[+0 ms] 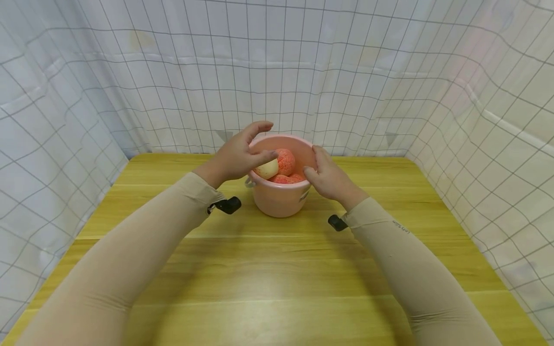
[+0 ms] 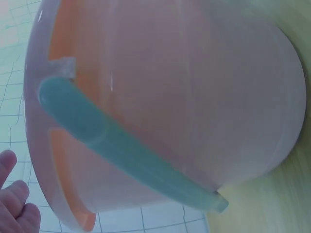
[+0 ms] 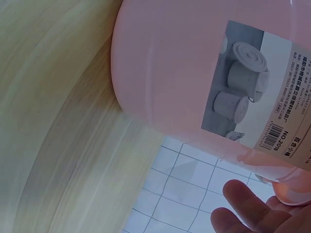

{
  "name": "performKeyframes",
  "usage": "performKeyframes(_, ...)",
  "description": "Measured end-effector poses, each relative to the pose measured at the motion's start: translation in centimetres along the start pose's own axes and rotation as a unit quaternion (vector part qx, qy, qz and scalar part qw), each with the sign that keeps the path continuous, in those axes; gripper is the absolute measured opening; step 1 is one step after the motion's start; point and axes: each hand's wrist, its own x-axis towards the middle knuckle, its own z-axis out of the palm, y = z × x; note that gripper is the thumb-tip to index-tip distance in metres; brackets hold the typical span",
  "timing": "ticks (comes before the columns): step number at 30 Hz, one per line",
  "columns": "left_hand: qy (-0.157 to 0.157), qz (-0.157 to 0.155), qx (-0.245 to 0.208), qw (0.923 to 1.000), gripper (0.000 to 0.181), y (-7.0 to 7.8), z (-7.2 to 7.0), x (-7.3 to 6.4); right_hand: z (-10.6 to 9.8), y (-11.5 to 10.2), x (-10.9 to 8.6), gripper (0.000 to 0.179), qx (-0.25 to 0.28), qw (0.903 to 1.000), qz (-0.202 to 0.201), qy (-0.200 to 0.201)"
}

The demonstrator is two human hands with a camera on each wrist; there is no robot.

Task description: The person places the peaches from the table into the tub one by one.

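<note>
A pink bucket (image 1: 279,199) stands upright on the table. Inside it lie a cream ball (image 1: 267,169), a speckled red-orange ball (image 1: 285,162) and more red balls (image 1: 282,179) lower down. My left hand (image 1: 239,153) is over the bucket's left side, fingers and thumb spread apart, the thumb overlapping the balls in the head view. At the right rim, my right hand (image 1: 330,178) grips the bucket, its thumb at the inner side and fingers outside. A pale green handle (image 2: 126,145) hangs down the bucket's wall in the left wrist view.
The wooden table (image 1: 259,288) reaches to white checked curtains (image 1: 277,72) at the back and both sides. A printed label (image 3: 265,92) is stuck on the bucket's wall in the right wrist view. Black wrist cameras (image 1: 229,205) sit below both wrists.
</note>
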Motion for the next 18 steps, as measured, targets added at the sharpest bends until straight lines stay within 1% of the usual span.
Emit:
performKeyframes(4,0.002,-0.007,0.053,0.9986,0.082,-0.08,-0.16,-0.25,-0.1,-0.16,-0.07,0.081,-0.004,1.0,-0.001,-0.007)
performKeyframes(8,-0.006,-0.003,0.101,0.9948,0.086,-0.23,-0.07,-0.32,-0.22,-0.21,-0.09,0.082,-0.01,0.9999,-0.002,-0.011)
performKeyframes(11,-0.012,0.002,0.127,0.9919,0.088,-0.36,0.08,-0.41,-0.28,-0.19,-0.04,0.082,-0.012,0.9998,-0.004,-0.014)
performKeyframes(14,-0.014,0.002,0.153,0.9881,0.089,-0.45,0.16,-0.54,-0.38,-0.17,0.01,0.083,-0.009,0.9997,-0.008,-0.019)
performKeyframes(18,-0.021,-0.006,0.191,0.9813,0.089,-0.45,0.06,-0.74,-0.67,-0.11,-0.03,0.086,-0.022,0.9992,0.0,-0.034)
